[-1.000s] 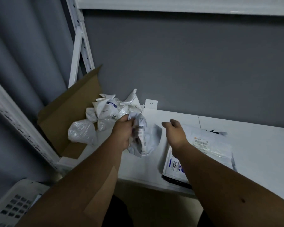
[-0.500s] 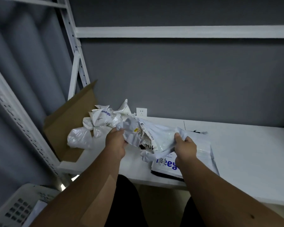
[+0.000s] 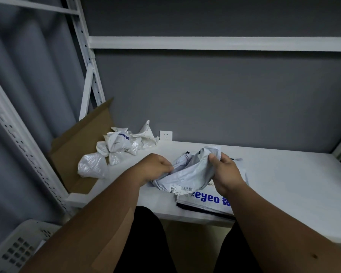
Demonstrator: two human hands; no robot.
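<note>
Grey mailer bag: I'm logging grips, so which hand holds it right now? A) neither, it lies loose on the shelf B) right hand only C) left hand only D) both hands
D: the left hand and the right hand each grip one side of the crumpled grey mailer bag.

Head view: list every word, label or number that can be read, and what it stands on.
"eeyeo", blue, then a Chinese character: flat mailer on the shelf.
"eeyeo", blue: crumpled bag at the back left.
Barcode label on the held bag: too small to read.
</note>
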